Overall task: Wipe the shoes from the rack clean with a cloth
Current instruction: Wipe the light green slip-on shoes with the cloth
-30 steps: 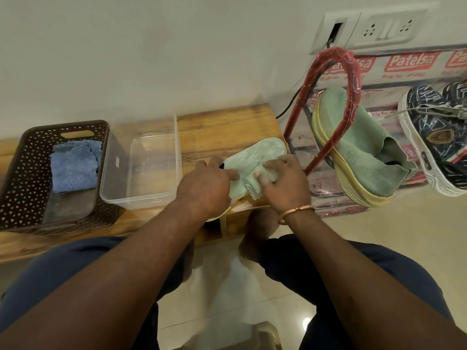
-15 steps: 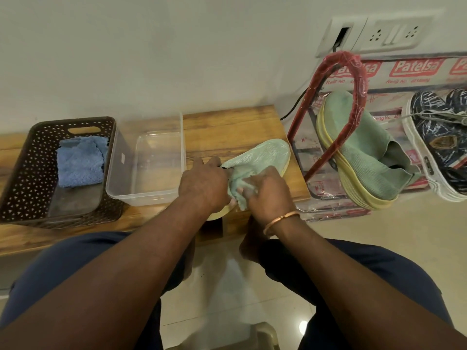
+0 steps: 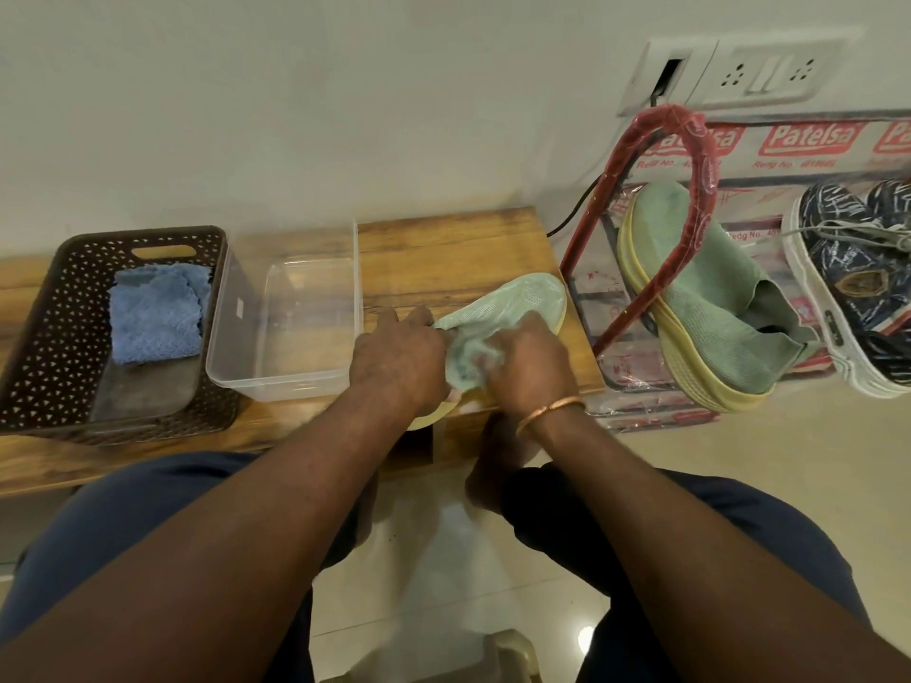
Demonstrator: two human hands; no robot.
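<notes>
A plain off-white wall (image 3: 296, 115) stands behind the low wooden bench (image 3: 443, 248). Up and right of the bench is a white socket plate (image 3: 739, 73) with a black cable (image 3: 581, 204). Below the bench lie glossy cream floor tiles (image 3: 739, 460).

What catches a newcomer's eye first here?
At the centre, the left hand grips a pale green shoe on the wooden bench while the right hand holds a green cloth against it. Its twin shoe leans in the red rack at right; a blue cloth lies in the brown basket far left.
</notes>
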